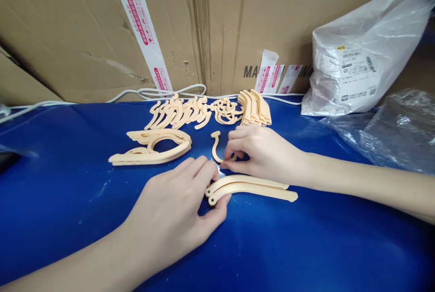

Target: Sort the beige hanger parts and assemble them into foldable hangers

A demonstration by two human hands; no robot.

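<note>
My left hand (180, 199) is closed round the left ends of two cream plastic hanger arms (254, 188), its thumb on the near side and its fingers on the far side. The curved arms lie side by side, with a small hole showing at each left end. Just beyond them, my right hand (253, 151) pinches a cream hanger hook (215, 147). The hook's rounded knob points away from me, and my fingers partly cover its curve. Left of the hook lie folded cream plastic hangers (170, 151), close to my left knuckles.
Along the back lie a row of short curved pieces (180, 113), a heap of hooks (226, 111) and a stack of hanger arms (254, 106). A white cable (129, 95) runs before a cardboard box (220, 34). A plastic bag (346, 65) and clear wrap (397, 133) lie right.
</note>
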